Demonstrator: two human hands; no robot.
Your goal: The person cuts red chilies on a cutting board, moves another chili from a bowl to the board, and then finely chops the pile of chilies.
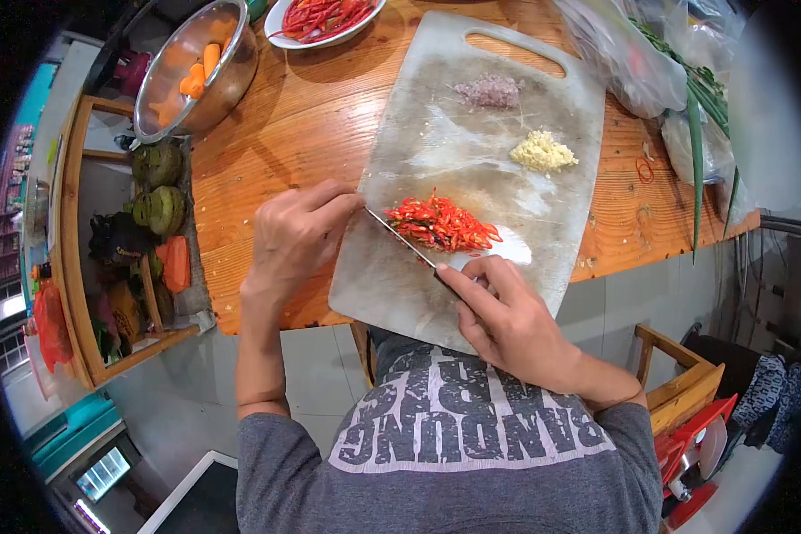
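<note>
My right hand (516,316) is closed round the dark handle of a knife (402,238). The thin blade runs up and left across the chopping board (378,289), with its edge line against a heap of chopped red chillies (445,222). At the blade's tip, my left hand (298,227) has thumb and fingers pinched together on the end of the knife. Higher on the same board lie a small pile of minced garlic (544,151) and a pile of finely chopped pale purple shallot (489,91).
A metal bowl (231,84) with peeled carrots (193,82) stands at the table's upper left, beside a white plate (280,36) of whole red chillies (325,16). Plastic bags (650,84) and spring onions (696,165) lie at the right. The wooden table's (280,133) front edge is close to my body.
</note>
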